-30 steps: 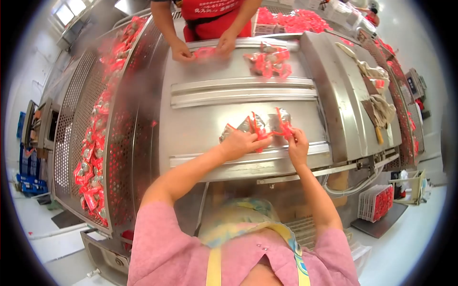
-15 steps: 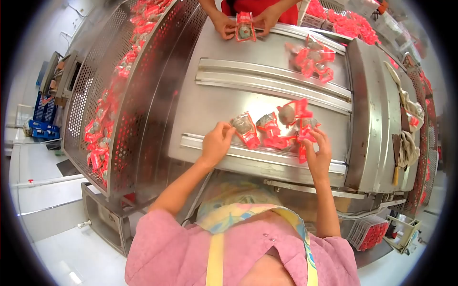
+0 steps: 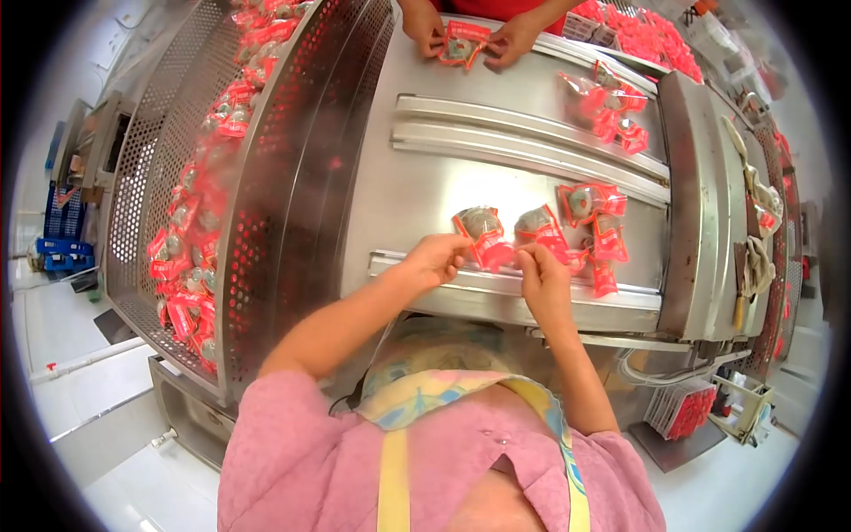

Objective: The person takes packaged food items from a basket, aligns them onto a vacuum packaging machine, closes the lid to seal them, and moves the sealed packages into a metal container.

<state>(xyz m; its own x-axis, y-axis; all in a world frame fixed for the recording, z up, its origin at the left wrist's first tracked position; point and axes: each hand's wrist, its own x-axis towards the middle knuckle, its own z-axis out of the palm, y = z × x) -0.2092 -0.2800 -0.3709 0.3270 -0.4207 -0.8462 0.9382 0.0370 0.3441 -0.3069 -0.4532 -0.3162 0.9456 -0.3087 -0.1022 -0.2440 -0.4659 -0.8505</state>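
Since the steel worktable (image 3: 443, 184) looks smooth, light, even handling by the film edges should keep a pouch straight without squeezing its round contents. Both forearms angle inward over the near metal rail (image 3: 496, 283). The left hand (image 3: 436, 259) curls at the red-printed pouch (image 3: 483, 232), its grip unclear; the right hand (image 3: 542, 279) pinches the pouch's lower right edge, between both hands.
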